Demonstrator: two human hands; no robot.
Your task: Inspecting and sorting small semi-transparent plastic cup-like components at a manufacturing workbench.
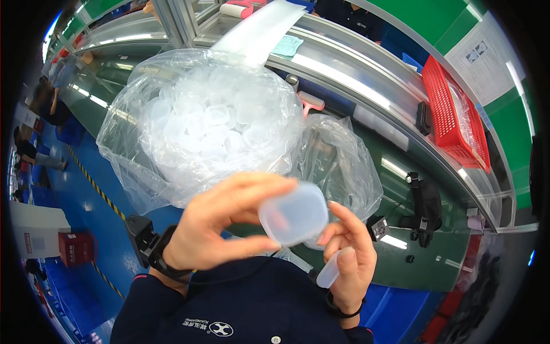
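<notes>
My left hand (220,215) grips a translucent, rounded-square plastic cover (298,212) by its left edge, thumb below and fingers above. One fingertip shows through the plastic. To the right, my right hand (350,252) is curled around a second, smaller-looking translucent plastic piece (328,270), pinned under the thumb. Its index fingertip comes close to the right edge of the cover; whether they touch I cannot tell. Beyond my hands lies a large plastic bag (132,129), its mouth wide, full of several similar translucent pieces (217,117).
A crumpled plastic bag (338,163) lies right of the full one on the dark green table (395,229). A pink-handled roller (311,102), a red perforated basket (452,114) and a black strapped device (425,206) are farther right. Metal framing (366,74) runs along the back.
</notes>
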